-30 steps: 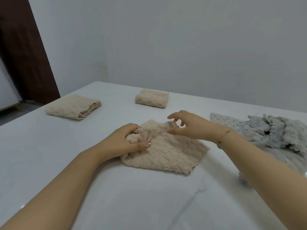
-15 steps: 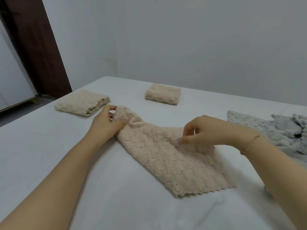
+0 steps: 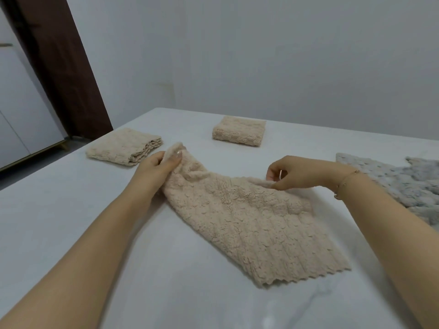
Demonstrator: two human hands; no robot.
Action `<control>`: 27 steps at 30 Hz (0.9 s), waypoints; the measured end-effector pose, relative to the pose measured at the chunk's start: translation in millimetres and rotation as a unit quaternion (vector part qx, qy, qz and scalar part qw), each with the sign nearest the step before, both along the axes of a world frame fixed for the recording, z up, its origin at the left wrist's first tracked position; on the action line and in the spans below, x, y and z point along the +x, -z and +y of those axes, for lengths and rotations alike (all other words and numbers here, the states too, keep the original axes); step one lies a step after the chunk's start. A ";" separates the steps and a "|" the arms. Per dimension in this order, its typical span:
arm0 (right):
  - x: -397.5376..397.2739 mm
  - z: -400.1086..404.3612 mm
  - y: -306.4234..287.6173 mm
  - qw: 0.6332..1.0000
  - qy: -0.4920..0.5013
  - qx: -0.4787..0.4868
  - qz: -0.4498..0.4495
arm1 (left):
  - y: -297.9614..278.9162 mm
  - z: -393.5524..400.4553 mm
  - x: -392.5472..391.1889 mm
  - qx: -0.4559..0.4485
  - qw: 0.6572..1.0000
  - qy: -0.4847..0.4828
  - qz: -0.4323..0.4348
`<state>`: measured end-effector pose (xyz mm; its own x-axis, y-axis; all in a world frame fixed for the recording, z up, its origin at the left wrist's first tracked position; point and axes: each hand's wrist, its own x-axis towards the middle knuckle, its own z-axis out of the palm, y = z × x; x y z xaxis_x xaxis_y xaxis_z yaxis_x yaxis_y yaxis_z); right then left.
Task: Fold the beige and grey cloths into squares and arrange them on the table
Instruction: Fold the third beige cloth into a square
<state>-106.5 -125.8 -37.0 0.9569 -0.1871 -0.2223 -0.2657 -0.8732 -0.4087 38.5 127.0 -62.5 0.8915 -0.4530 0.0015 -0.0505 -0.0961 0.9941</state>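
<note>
Left grip: the left hand (image 3: 152, 170) pinches the far-left corner of the beige cloth (image 3: 249, 222), thumb on top with the nail showing, fingers curled beneath; the fingertips are hidden by the fabric.
Right grip: the right hand (image 3: 297, 173) pinches the cloth's far edge between thumb and forefinger; the other fingers are curled above it, and the exact contact spot is hard to make out.
Bracelet: a thin chain bracelet (image 3: 344, 181) sits on the right wrist.
Beige cloth: it lies partly spread on the white desk (image 3: 59, 222), its far edge lifted and stretched between the 2 hands, and its scalloped near edge lies flat toward the viewer; the corner in the left hand is bunched, so its outline there is unclear.
Folded cloths: 2 beige squares lie farther back, the left folded cloth (image 3: 124, 149) just beyond the left hand with its layered edges showing, the centre folded cloth (image 3: 238, 134) well apart from both hands.
Grey cloth: the grey cloth (image 3: 392, 184) lies crumpled at the right, behind the right forearm, cut off by the frame edge, so its full extent cannot be seen.
Background: a dark brown panel (image 3: 61, 67) and a white cabinet (image 3: 21, 110) stand at the left, both cropped.
</note>
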 end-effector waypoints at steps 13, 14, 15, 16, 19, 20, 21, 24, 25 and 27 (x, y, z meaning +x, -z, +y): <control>-19.9 -8.6 -40.1 0.887 0.060 0.400 -0.221 | -27.7 9.5 -15.7 -0.181 0.982 -0.018 0.055; -21.8 -8.1 -46.3 0.880 0.055 0.409 -0.236 | -31.4 11.1 -17.5 -0.191 0.980 -0.021 0.049; -23.2 -7.7 -51.2 0.873 0.050 0.415 -0.252 | -35.2 12.0 -19.0 -0.204 0.978 -0.020 0.048; -24.6 -7.2 -55.3 0.866 0.047 0.419 -0.267 | -39.1 12.0 -19.8 -0.217 0.975 -0.020 0.051; -26.6 -7.1 -62.4 0.851 0.060 0.417 -0.314 | -49.0 7.9 -17.5 -0.245 0.967 -0.032 0.064; -27.8 -7.0 -64.2 0.844 0.068 0.413 -0.336 | -53.4 4.5 -17.0 -0.248 0.966 -0.034 0.061; -28.0 -8.2 -64.5 0.833 0.079 0.411 -0.362 | -58.5 0.6 -16.1 -0.247 0.967 -0.037 0.054; -26.7 -9.3 -66.5 0.770 0.130 0.457 -0.426 | -81.0 -13.8 -11.5 -0.245 0.968 -0.034 0.044; -25.3 -9.5 -66.8 0.739 0.153 0.484 -0.442 | -90.3 -19.2 -9.6 -0.247 0.968 -0.025 0.047; -21.1 -7.4 -67.8 0.693 0.184 0.518 -0.467 | -109.6 -29.5 -6.3 -0.259 0.964 -0.014 0.054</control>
